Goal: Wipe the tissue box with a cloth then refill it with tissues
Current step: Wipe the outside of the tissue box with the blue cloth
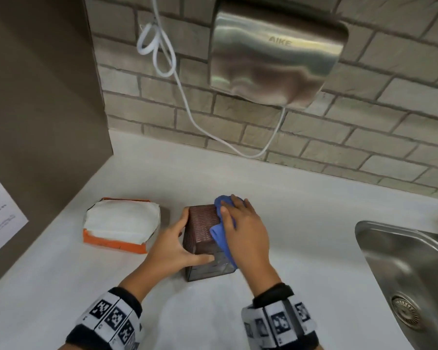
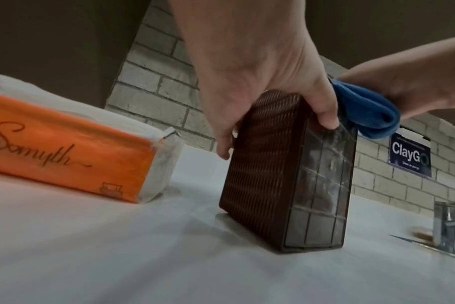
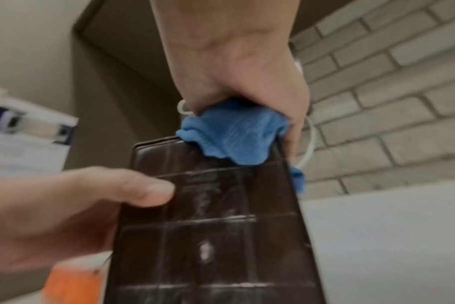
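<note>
A dark brown woven-pattern tissue box [image 1: 202,231] stands on end on the white counter [image 1: 301,236], its gridded underside [image 2: 322,185] [image 3: 213,236] facing me. My left hand [image 1: 180,246] grips the box, thumb on the near face and fingers round its left side [image 2: 249,86]. My right hand [image 1: 243,231] presses a blue cloth [image 1: 223,223] [image 2: 364,109] [image 3: 234,133] against the box's top right edge, fingers curled round the cloth. An opened orange pack of white tissues [image 1: 122,223] [image 2: 65,148] lies to the left of the box.
A steel sink [image 1: 415,274] is set into the counter at the right, with a tap [image 2: 444,222] behind it. A steel hand dryer [image 1: 276,54] hangs on the brick wall, its white cable [image 1: 185,97] looping down. A brown panel [image 1: 41,122] closes the left side.
</note>
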`<action>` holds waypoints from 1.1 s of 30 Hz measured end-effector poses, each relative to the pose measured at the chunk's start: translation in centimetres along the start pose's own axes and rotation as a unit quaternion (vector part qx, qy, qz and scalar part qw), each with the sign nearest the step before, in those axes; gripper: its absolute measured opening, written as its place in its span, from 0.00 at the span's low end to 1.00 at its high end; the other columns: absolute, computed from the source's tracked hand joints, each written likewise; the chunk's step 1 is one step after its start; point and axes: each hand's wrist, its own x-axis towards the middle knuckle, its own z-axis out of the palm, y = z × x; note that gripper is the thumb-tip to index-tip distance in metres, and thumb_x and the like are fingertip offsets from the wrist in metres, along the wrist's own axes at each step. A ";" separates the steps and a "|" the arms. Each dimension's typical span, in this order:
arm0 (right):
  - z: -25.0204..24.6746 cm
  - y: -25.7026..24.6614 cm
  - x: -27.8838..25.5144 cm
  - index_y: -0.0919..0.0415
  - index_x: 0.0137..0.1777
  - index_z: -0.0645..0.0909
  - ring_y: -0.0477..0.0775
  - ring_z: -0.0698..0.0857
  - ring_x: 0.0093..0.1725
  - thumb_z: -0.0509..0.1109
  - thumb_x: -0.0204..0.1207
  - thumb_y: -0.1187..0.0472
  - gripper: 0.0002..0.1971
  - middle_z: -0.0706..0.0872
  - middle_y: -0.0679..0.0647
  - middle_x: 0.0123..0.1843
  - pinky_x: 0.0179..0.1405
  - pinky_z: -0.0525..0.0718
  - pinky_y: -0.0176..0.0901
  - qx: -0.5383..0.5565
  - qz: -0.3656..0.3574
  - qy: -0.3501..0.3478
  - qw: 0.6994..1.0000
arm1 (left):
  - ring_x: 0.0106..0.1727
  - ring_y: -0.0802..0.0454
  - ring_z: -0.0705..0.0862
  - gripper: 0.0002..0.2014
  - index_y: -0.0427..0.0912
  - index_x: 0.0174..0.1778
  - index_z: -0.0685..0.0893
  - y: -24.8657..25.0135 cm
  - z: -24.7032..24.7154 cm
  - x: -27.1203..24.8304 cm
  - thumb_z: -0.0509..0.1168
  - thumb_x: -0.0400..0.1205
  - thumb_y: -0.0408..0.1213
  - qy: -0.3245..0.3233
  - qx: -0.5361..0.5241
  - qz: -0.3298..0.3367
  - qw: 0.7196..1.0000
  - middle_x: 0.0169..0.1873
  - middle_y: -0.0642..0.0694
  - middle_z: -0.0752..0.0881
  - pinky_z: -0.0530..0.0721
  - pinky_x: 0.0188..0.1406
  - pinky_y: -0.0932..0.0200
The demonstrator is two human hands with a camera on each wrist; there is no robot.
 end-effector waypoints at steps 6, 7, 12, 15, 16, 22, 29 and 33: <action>2.8 -4.9 -2.2 0.50 0.67 0.81 0.54 0.73 0.75 0.56 0.78 0.48 0.21 0.80 0.48 0.72 0.78 0.63 0.46 -0.049 -0.115 -0.005 0.992 | 0.31 0.61 0.83 0.11 0.54 0.32 0.76 0.0 0.0 -0.3 0.68 0.60 0.52 0.060 0.021 0.005 0.998 0.25 0.55 0.83 0.75 0.30 0.81; 2.3 -4.1 -1.9 0.49 0.68 0.80 0.52 0.72 0.76 0.57 0.80 0.48 0.20 0.79 0.46 0.73 0.76 0.61 0.41 -0.037 -0.103 -0.002 0.994 | 0.36 0.63 0.85 0.18 0.57 0.41 0.78 -0.1 -0.1 -0.4 0.75 0.58 0.48 0.050 0.017 0.009 0.999 0.31 0.58 0.86 0.75 0.33 0.83; -0.8 0.4 -0.3 0.47 0.66 0.81 0.50 0.77 0.70 0.60 0.83 0.57 0.15 0.80 0.45 0.71 0.58 0.71 0.30 0.000 -0.019 0.011 1.000 | 0.59 0.63 0.80 0.57 0.54 0.79 0.62 -0.3 -0.2 -0.1 0.85 0.55 0.48 0.007 0.047 -0.016 0.999 0.60 0.58 0.83 0.73 0.50 0.83; 0.3 -2.0 -0.1 0.53 0.60 0.84 0.59 0.84 0.60 0.60 0.80 0.55 0.15 0.85 0.52 0.63 0.58 0.80 0.45 -0.089 0.027 0.006 0.996 | 0.57 0.68 0.80 0.54 0.57 0.76 0.63 0.0 -0.2 -0.3 0.85 0.56 0.46 0.011 0.047 -0.021 0.999 0.57 0.61 0.83 0.75 0.54 0.73; 0.8 -3.6 -0.5 0.55 0.58 0.85 0.60 0.84 0.59 0.63 0.76 0.54 0.15 0.86 0.54 0.61 0.60 0.82 0.49 -0.129 0.012 -0.020 0.991 | 0.50 0.73 0.80 0.45 0.60 0.69 0.68 0.1 -0.1 -0.3 0.84 0.59 0.41 0.023 0.045 -0.023 0.998 0.51 0.63 0.83 0.75 0.49 0.72; 2.5 -6.3 -1.9 0.47 0.59 0.86 0.53 0.83 0.66 0.74 0.67 0.52 0.18 0.86 0.49 0.65 0.70 0.78 0.51 -0.130 -0.115 -0.070 0.982 | 0.41 0.54 0.87 0.12 0.49 0.40 0.83 -0.2 -0.1 -0.4 0.76 0.70 0.29 0.064 0.133 -0.014 0.989 0.34 0.52 0.87 0.72 0.29 0.76; 0.2 -1.8 -0.3 0.52 0.61 0.84 0.54 0.83 0.65 0.63 0.77 0.55 0.15 0.85 0.50 0.65 0.54 0.83 0.42 -0.111 0.001 0.029 0.993 | 0.59 0.61 0.81 0.60 0.54 0.80 0.60 -1.7 -0.4 0.2 0.82 0.52 0.60 0.006 0.087 -0.029 0.996 0.58 0.59 0.83 0.78 0.58 0.69; 4.5 -6.4 -1.9 0.48 0.56 0.87 0.52 0.84 0.65 0.72 0.68 0.53 0.15 0.87 0.48 0.63 0.68 0.77 0.43 -0.188 -0.100 -0.023 0.977 | 0.38 0.53 0.83 0.14 0.44 0.43 0.83 -1.7 -0.3 0.0 0.73 0.66 0.46 0.048 0.068 -0.036 0.996 0.32 0.55 0.83 0.81 0.35 0.74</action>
